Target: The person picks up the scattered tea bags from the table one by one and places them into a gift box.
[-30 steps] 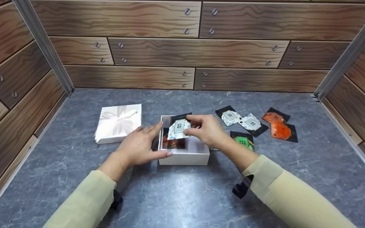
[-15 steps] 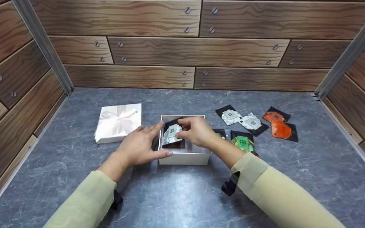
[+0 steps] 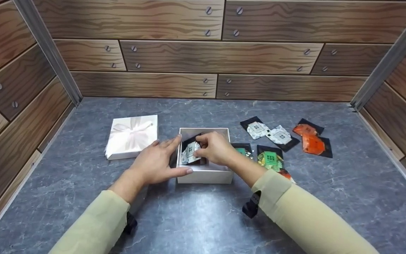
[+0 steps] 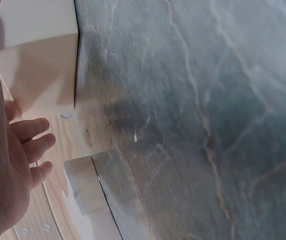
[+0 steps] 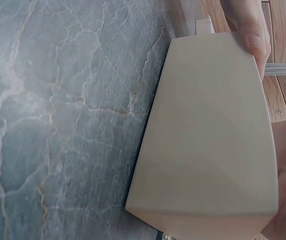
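Observation:
My right hand (image 3: 217,148) pinches a black sachet with a white patterned label (image 3: 190,152) between thumb and fingers. The sachet sits inside the open white box (image 3: 204,177), tilted at its left side. Part of another dark sachet shows beneath it, mostly covered. With fingers extended, my left hand (image 3: 155,163) rests against the box's left side, its thumb at the front left corner. In the left wrist view, the box (image 4: 38,80) stands beyond the left fingers (image 4: 35,147). The right wrist view shows the box's outer wall (image 5: 207,125), which hides the sachet.
Left of the box lies a white lid with a ribbon bow (image 3: 132,137). To the right are two white-labelled sachets (image 3: 282,137), two orange ones (image 3: 314,145), a green one (image 3: 270,159) and a teal-green one (image 3: 244,150). Wood-patterned walls (image 3: 189,56) enclose the table.
My right hand has lowered the white-labelled sachet into the box, moving down and slightly left, and now covers less of the green sachets. The left hand has stayed in place.

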Demonstrator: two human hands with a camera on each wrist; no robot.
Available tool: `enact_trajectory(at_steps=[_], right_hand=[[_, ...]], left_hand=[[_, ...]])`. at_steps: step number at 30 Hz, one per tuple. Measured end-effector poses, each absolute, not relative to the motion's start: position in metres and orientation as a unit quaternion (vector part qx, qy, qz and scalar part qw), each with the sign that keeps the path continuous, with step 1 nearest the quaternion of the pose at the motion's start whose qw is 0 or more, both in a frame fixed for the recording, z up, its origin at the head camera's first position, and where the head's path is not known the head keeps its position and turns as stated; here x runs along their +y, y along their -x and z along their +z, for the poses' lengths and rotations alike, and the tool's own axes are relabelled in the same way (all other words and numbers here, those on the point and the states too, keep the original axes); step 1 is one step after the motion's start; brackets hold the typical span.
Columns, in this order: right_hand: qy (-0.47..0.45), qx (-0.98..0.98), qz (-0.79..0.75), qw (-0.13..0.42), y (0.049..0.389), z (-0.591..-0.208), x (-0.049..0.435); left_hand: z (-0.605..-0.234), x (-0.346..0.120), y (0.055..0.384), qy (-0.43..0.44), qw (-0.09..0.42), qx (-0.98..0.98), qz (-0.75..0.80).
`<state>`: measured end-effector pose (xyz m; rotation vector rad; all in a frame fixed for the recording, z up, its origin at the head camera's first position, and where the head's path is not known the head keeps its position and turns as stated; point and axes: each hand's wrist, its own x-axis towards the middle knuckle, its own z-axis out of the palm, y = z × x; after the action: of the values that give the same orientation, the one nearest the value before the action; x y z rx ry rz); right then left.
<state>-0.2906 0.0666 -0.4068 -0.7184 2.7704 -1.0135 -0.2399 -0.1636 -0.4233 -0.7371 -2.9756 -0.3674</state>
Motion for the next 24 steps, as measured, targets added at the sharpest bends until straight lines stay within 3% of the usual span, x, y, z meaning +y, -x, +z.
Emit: enact_trajectory(at_steps=[24], right_hand=[[0.22,0.938,-0.257,0.076,0.286,-0.391,0.069]], left_hand=[[-0.424,-0.164,0.242,0.246,0.033,-0.962,-0.113]])
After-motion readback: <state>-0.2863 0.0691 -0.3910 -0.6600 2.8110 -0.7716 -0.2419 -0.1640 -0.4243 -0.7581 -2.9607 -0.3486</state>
